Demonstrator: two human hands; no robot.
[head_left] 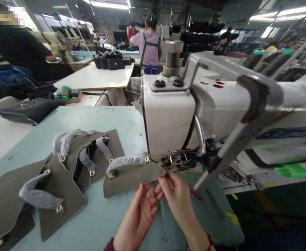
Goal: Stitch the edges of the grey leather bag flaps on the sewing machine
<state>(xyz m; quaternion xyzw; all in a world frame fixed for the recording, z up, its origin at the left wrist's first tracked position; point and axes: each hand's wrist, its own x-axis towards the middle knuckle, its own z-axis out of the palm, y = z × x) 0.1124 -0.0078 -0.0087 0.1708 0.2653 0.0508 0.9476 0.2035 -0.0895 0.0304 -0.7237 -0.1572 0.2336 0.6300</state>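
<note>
Pinching the bag panel (132, 179) just ahead, apparently to steady it, is the right hand (176, 191); the left hand (139, 212) curls half-open alongside.

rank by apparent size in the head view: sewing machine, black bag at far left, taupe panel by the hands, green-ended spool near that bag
1. Sewing machine
2. Taupe panel and black bag, too close to rank
3. Green-ended spool

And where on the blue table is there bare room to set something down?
Mostly bare: the blue table behind the taupe panels, left of the sewing machine; also the front strip between those panels and the left hand. Crowded: the left side, and around the right hand.
</note>
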